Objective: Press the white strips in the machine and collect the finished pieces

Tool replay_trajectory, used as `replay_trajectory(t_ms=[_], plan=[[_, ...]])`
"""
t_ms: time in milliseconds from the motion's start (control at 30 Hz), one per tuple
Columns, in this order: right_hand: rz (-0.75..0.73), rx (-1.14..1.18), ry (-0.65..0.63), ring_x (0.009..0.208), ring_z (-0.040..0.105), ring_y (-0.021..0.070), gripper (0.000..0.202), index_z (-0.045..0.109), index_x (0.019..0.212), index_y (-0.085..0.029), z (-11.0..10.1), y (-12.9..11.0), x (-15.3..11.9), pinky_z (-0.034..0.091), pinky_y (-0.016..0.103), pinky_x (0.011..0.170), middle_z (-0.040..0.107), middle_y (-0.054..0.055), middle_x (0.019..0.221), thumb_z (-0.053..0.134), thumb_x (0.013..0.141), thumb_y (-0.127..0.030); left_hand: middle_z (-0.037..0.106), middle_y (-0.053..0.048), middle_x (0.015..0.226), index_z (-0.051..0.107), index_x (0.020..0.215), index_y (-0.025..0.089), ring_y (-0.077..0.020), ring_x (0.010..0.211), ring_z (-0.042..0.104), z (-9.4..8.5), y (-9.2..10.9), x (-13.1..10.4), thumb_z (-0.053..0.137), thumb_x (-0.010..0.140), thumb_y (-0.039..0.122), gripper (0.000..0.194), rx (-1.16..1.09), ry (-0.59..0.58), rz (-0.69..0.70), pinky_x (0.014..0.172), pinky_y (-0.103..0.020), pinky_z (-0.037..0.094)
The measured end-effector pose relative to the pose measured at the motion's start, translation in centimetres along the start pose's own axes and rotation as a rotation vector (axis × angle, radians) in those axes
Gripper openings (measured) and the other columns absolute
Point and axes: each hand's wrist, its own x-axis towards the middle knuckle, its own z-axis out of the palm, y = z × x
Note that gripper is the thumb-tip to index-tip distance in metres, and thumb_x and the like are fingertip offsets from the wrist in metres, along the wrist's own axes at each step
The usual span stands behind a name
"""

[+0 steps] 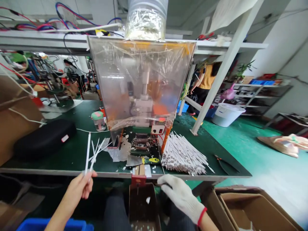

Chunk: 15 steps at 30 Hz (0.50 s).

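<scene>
At the lower left of the frame the bare left hand [80,186] pinches a few thin white strips [90,157] by their near ends, thumb against fingers, so they fan upward over the counter [60,154]; held by one end like this, the free ends stay pointed toward the machine. At lower centre the right hand [179,194], in a white knit glove with a red cuff, rests curled at the counter's front edge, fingers bent over something dark; what it grips, if anything, cannot be told.

Between the hands an open cardboard box [143,205] sits below the counter edge, placed as if to catch what drops from the small press [144,141] just above it. A clear plastic hood [141,80] wraps the press, likely as a guard. Just right of the press lies a heap of white strips [184,154], within easy reach of the gloved hand. Pliers [225,162] lie further right, a black case [44,138] at left, a green-lidded jar [98,120] behind. A person in yellow [207,78] stands in the upper right background.
</scene>
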Motion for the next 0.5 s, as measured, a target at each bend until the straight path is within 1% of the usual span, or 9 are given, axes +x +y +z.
replay_trajectory(t_ms=[67,133,167,233,267,300,333,400,500], plan=[[0.022,-0.028,0.032,0.074,0.060,0.0190,0.019,0.070,0.077,-0.025,-2.1,0.9,0.8,0.039,0.028,0.066,0.069,0.000,0.078,0.052,0.080,-0.033,0.051,0.004,0.049,0.058,0.086,0.018,-0.0139,0.039,0.044,0.0,0.1,2.9,0.053,0.061,0.077,0.065,0.101,0.073,0.045,0.043,-0.025,0.032],[0.112,-0.132,0.145,0.067,0.057,0.0191,0.027,0.067,0.071,-0.022,-5.8,2.4,2.7,0.037,0.028,0.061,0.066,0.002,0.069,0.050,0.082,-0.041,0.051,0.003,0.048,0.058,0.082,0.019,-0.0168,0.041,0.048,-0.1,-0.3,5.5,0.044,0.070,0.070,0.054,0.269,0.103,0.070,0.049,-0.028,0.037],[0.144,-0.210,0.214,0.067,0.057,0.0194,0.029,0.067,0.074,-0.022,-7.9,3.2,3.9,0.036,0.028,0.060,0.065,0.003,0.069,0.048,0.084,-0.041,0.051,0.003,0.047,0.057,0.079,0.019,-0.0189,0.043,0.051,-0.1,-0.5,6.7,0.041,0.075,0.064,0.048,0.380,0.107,0.066,0.053,-0.029,0.039],[0.256,-0.396,0.331,0.074,0.060,0.0207,0.028,0.069,0.088,-0.021,-11.5,5.2,6.6,0.038,0.028,0.065,0.068,0.007,0.079,0.045,0.085,-0.036,0.053,0.000,0.046,0.056,0.077,0.020,-0.0241,0.052,0.059,0.0,-1.1,8.5,0.039,0.080,0.053,0.037,0.605,0.114,0.035,0.061,-0.031,0.042],[0.291,-0.466,0.338,0.081,0.061,0.0215,0.031,0.068,0.096,-0.020,-12.9,6.3,8.0,0.039,0.028,0.068,0.069,0.009,0.088,0.044,0.085,-0.034,0.055,-0.001,0.047,0.057,0.080,0.020,-0.0269,0.058,0.062,0.0,-1.3,9.2,0.039,0.082,0.050,0.035,0.698,0.124,0.020,0.064,-0.033,0.042],[0.320,-0.529,0.305,0.087,0.061,0.0226,0.033,0.067,0.104,-0.019,-13.9,7.3,9.3,0.040,0.028,0.071,0.069,0.011,0.096,0.045,0.085,-0.033,0.057,-0.003,0.050,0.057,0.086,0.020,-0.0295,0.064,0.064,0.1,-1.6,9.7,0.039,0.083,0.049,0.035,0.765,0.140,0.014,0.066,-0.034,0.043],[0.346,-0.558,0.284,0.091,0.062,0.0242,0.036,0.066,0.109,-0.017,-14.6,8.2,10.6,0.040,0.029,0.072,0.068,0.013,0.101,0.047,0.083,-0.032,0.060,-0.005,0.054,0.057,0.092,0.019,-0.0316,0.069,0.065,0.3,-1.9,10.0,0.039,0.083,0.050,0.038,0.804,0.162,0.020,0.067,-0.035,0.043],[0.380,-0.590,0.222,0.095,0.062,0.0267,0.039,0.065,0.113,-0.014,-15.0,9.8,12.6,0.041,0.030,0.072,0.067,0.016,0.106,0.051,0.081,-0.031,0.063,-0.006,0.062,0.056,0.103,0.017,-0.0331,0.075,0.066,0.5,-2.6,10.0,0.038,0.083,0.053,0.045,0.807,0.202,0.047,0.068,-0.036,0.044],[0.400,-0.612,0.137,0.090,0.064,0.0265,0.032,0.071,0.101,-0.013,-14.5,11.0,14.8,0.042,0.030,0.069,0.069,0.017,0.103,0.055,0.078,-0.030,0.060,-0.002,0.058,0.054,0.111,0.016,-0.0287,0.062,0.064,0.7,-4.1,9.0,0.037,0.078,0.060,0.057,0.648,0.196,0.055,0.062,-0.035,0.045]])
